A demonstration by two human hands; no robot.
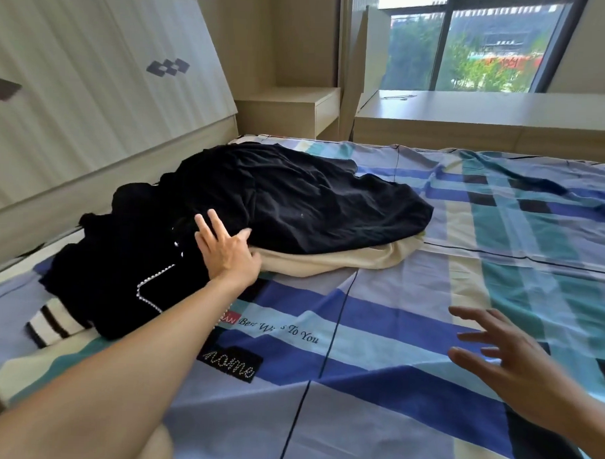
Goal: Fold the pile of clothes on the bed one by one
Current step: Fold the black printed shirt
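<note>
this looks like the very start of the task: the pile (261, 200) is unsorted and nothing folded shows anywhere around it. the step in hand is picking the first piece.

the pile lies on the sheet (427, 336), its far-left side close to the headboard (93, 84). a big black cloth (312, 202) makes up the top and right of the pile, with a cream piece (344, 258) peeking out from under its near edge. at the pile's left end sits a black pearl-trimmed top (121, 274) with a striped cuff (51, 320) poking out at its near-left corner.

the left hand (225, 250) reaches to the pile's near edge, arm stretched long from the lower left. its fingers are straight and spread, palm down, laid where the two black pieces meet just above the cream one, with the thumb against the black cloth's edge — flat on the fabric, gripping nothing yet.

the right hand (509, 360) is well to the right of the pile on the near side, over bare sheet, fingers splayed and empty. whether it touches the sheet i cannot tell.

next, i judge, the left fingers need to curl and pinch one layer only — likely the black cloth on top — and draw it off onto the bare sheet near the pile. the right hand can then join to spread it flat.
</note>
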